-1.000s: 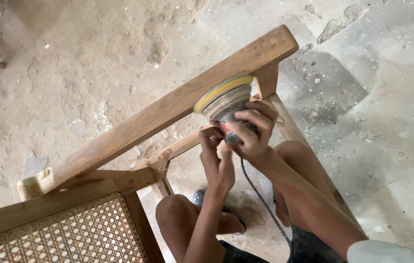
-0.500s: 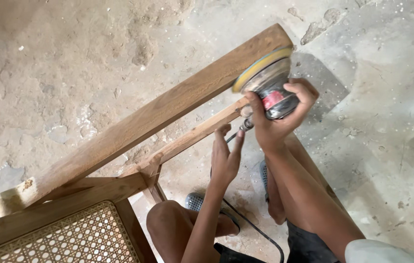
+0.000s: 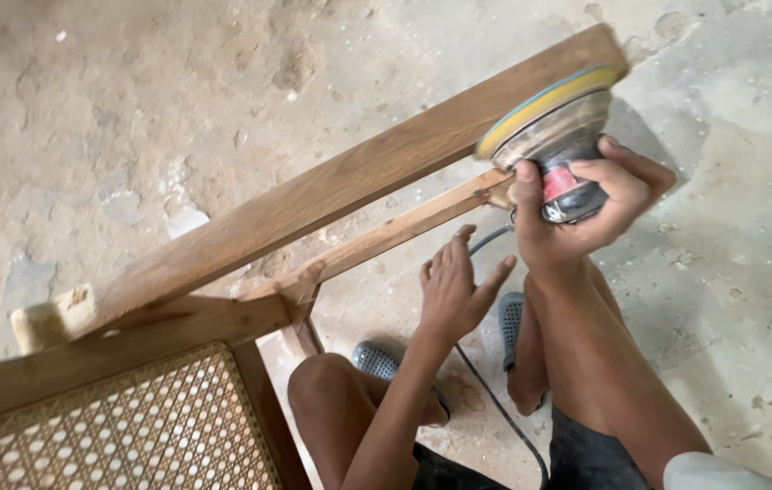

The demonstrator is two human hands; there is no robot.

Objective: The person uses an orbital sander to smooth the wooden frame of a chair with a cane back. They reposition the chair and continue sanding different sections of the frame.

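Gripping a disc sander [image 3: 557,136] against the wooden chair rail [image 3: 332,191], right hand [image 3: 576,213] closed; left hand [image 3: 455,289] open, perhaps touching nothing, over dusty concrete floor [image 3: 132,109].

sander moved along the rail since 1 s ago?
Yes. The sander, in the right hand, slid along the top rail toward its far end.

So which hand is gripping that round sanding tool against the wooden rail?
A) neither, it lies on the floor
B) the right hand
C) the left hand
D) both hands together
B: the right hand wraps around the sander, whose disc meets the wooden rail, while the left hand is open with spread fingers by the thinner lower rail, off the tool.
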